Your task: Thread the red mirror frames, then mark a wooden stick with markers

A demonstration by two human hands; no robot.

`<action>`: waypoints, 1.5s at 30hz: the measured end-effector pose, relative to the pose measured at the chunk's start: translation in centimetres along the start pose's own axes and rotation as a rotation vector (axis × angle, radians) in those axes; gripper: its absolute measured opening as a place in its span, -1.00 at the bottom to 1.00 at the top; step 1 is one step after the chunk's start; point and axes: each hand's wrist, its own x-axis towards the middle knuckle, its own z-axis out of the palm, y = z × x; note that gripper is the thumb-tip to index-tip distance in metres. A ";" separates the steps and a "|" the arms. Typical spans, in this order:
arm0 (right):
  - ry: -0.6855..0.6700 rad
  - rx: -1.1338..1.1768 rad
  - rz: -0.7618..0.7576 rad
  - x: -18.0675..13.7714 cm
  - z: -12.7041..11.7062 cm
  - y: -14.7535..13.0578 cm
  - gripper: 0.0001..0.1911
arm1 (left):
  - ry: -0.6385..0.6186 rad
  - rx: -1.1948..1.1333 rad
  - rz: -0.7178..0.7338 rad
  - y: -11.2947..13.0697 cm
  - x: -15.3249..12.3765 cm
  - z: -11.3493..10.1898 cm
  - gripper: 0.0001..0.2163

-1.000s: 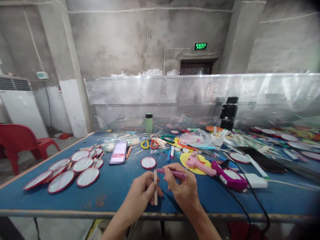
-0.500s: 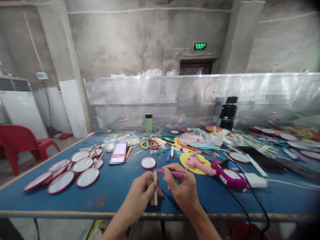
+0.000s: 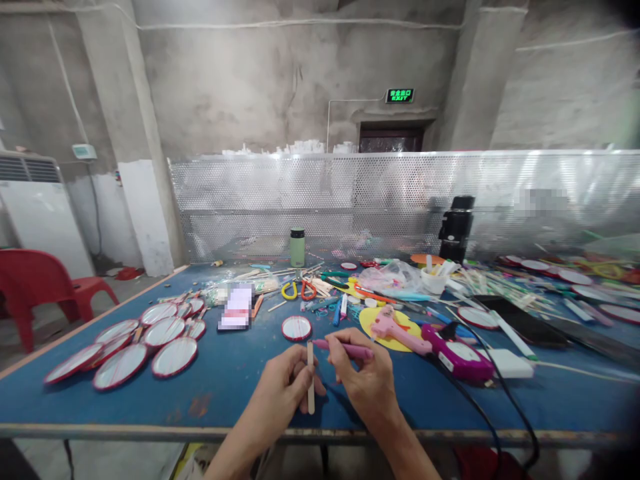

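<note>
- Wooden stick point(image 3: 311, 377): upright, pinched in left hand point(image 3: 283, 387) near front edge of blue table point(image 3: 225, 393).
- Pink pen point(image 3: 345, 349): gripped by right hand point(image 3: 365, 380), tip at stick's top.
- Table: round red-rimmed discs point(image 3: 150, 343), scissors point(image 3: 300, 289), pink glue gun point(image 3: 400, 330).
- Room: concrete walls, perforated metal screen point(image 3: 380, 200).

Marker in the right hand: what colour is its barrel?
The marker is pinkish purple; the head view shows it in the right hand.
</note>
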 end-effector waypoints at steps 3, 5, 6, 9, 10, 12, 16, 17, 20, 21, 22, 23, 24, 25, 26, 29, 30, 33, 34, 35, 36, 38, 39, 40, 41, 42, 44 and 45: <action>0.011 0.003 0.006 0.0 0.0 -0.1 -0.79 | -0.007 -0.003 0.001 0.0 -0.1 0.0 -0.73; 0.012 0.007 0.010 0.0 -0.1 -0.1 -0.79 | -0.005 -0.001 -0.001 0.0 0.0 0.1 -0.74; 0.010 0.009 0.011 0.0 0.0 -0.1 -0.79 | -0.002 0.003 -0.003 0.0 0.0 0.1 -0.74; 0.000 0.008 0.011 0.0 0.0 0.1 -0.79 | 0.001 0.011 -0.005 -0.1 0.0 0.1 -0.74; -0.002 0.007 0.012 0.0 0.0 0.1 -0.80 | 0.000 0.009 -0.005 -0.1 0.0 0.1 -0.74; -0.002 0.005 0.012 0.0 0.0 0.2 -0.80 | -0.005 0.001 -0.006 -0.1 0.0 0.1 -0.74; 0.003 -0.002 0.008 0.0 -0.1 0.1 -0.78 | -0.007 -0.007 -0.006 -0.1 -0.1 0.1 -0.73; 0.003 -0.010 0.005 0.0 -0.2 0.0 -0.78 | -0.008 -0.010 -0.006 -0.1 -0.1 0.1 -0.73; 0.006 -0.024 -0.001 0.1 -0.2 -0.1 -0.77 | -0.013 -0.023 -0.007 -0.1 -0.1 0.1 -0.71; 0.007 -0.023 -0.001 0.1 -0.2 -0.1 -0.77 | -0.011 -0.025 -0.008 -0.1 -0.1 0.1 -0.71; 0.008 -0.021 -0.001 0.1 -0.2 -0.1 -0.77 | -0.008 -0.022 -0.009 0.0 0.0 0.1 -0.71; 0.009 -0.019 0.000 0.1 -0.2 -0.1 -0.78 | -0.004 -0.018 -0.008 0.0 0.0 0.1 -0.71; 0.010 -0.016 -0.001 0.1 -0.2 -0.1 -0.78 | -0.002 -0.013 -0.005 0.1 0.0 0.1 -0.71; 0.010 -0.015 -0.001 0.1 -0.1 -0.1 -0.78 | -0.001 -0.011 -0.002 0.1 0.0 0.1 -0.71; 0.011 -0.014 0.000 0.1 -0.1 -0.1 -0.78 | -0.002 -0.011 -0.001 0.1 0.0 0.1 -0.71; 0.012 -0.013 0.000 0.1 -0.1 0.0 -0.78 | -0.003 -0.022 -0.009 0.1 0.0 0.1 -0.71; 0.011 -0.013 0.000 0.0 -0.1 0.0 -0.77 | -0.002 -0.024 -0.013 0.1 0.0 0.1 -0.71; 0.019 -0.017 -0.001 0.0 -0.1 0.0 -0.78 | -0.002 -0.030 -0.021 0.1 0.0 0.1 -0.72; 0.021 -0.019 -0.001 0.0 -0.1 0.0 -0.78 | -0.002 -0.032 -0.024 0.1 0.0 0.1 -0.72; 0.023 -0.020 -0.001 0.0 -0.1 0.0 -0.78 | -0.002 -0.032 -0.025 0.1 0.0 0.1 -0.73; 0.022 -0.020 0.000 -0.1 -0.1 0.0 -0.78 | -0.002 -0.031 -0.024 0.1 0.0 0.1 -0.73; 0.018 -0.019 0.003 -0.1 -0.1 0.0 -0.78 | -0.001 -0.023 -0.019 0.1 -0.1 0.1 -0.73; 0.015 -0.018 0.006 -0.1 -0.1 0.0 -0.78 | -0.001 -0.019 -0.017 0.1 -0.1 0.1 -0.73; 0.013 -0.016 0.009 -0.1 -0.1 0.0 -0.78 | -0.001 -0.018 -0.016 0.1 -0.2 0.1 -0.73; 0.013 -0.013 0.013 -0.1 -0.1 0.0 -0.78 | -0.001 -0.019 -0.016 0.1 -0.2 0.1 -0.73; 0.012 -0.010 0.015 -0.1 0.0 0.0 -0.78 | -0.001 -0.022 -0.016 0.1 -0.2 0.1 -0.73; 0.012 -0.003 0.016 0.0 0.0 0.1 -0.78 | 0.000 -0.027 -0.018 0.1 -0.1 0.1 -0.72; 0.011 0.000 0.014 0.0 0.0 0.1 -0.78 | 0.002 -0.027 -0.019 0.1 -0.1 0.1 -0.72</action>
